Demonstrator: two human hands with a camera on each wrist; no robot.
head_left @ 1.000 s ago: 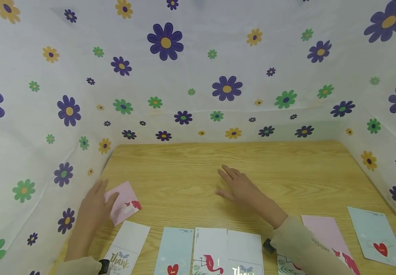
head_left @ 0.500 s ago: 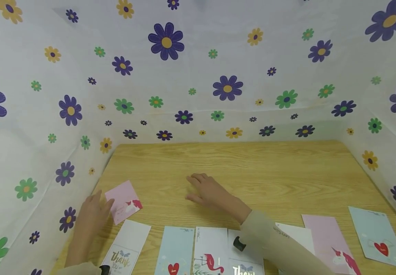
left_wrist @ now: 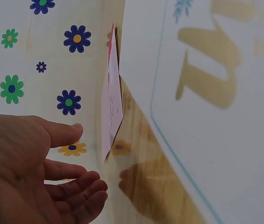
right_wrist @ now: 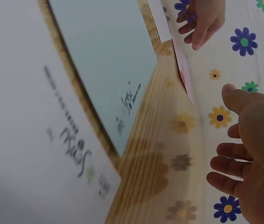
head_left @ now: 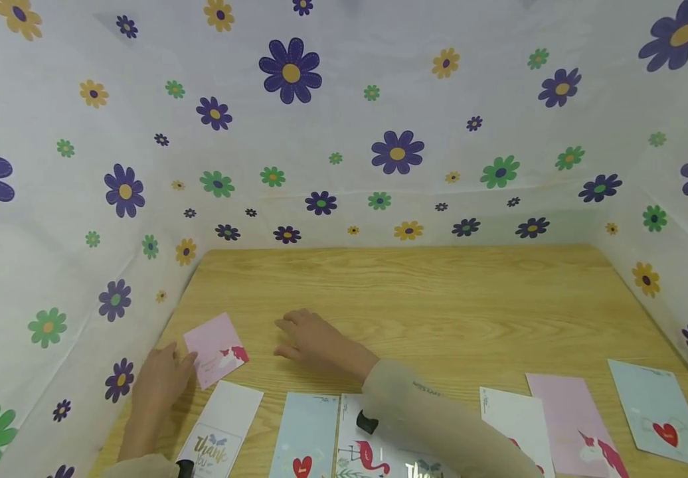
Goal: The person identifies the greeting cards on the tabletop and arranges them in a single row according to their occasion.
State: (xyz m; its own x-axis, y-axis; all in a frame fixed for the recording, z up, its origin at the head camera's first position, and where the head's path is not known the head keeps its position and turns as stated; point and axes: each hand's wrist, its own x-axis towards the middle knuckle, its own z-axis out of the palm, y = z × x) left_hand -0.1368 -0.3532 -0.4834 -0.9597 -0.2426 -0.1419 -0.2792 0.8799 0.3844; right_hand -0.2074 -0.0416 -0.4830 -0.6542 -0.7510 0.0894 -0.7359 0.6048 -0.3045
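Observation:
A pink unicorn card (head_left: 217, 346) lies tilted at the table's left side. Just left of it is my left hand (head_left: 161, 375), thumb tip close to the card's edge, fingers loosely bent and holding nothing. My right hand (head_left: 314, 342) hovers to the right of the card, fingers relaxed and pointing left, with nothing in it. In the left wrist view the pink card (left_wrist: 112, 102) shows nearly edge-on beyond the thumb. The right wrist view shows the right hand (right_wrist: 258, 149) with its fingers slightly bent, and the left hand (right_wrist: 205, 18) farther off.
Along the front lie a white "Thank you" card (head_left: 224, 425), a blue heart card (head_left: 308, 425) and a flamingo card (head_left: 350, 425), partly under the right sleeve. Farther right are a white card (head_left: 514, 415), another pink unicorn card (head_left: 568, 405) and another blue card (head_left: 649, 398). Flowered cloth (head_left: 344, 119) surrounds the table.
My right hand has swept left across the table toward the pink card, its sleeve uncovering the cards at right. My left hand has drawn back slightly, off the card it overlapped.

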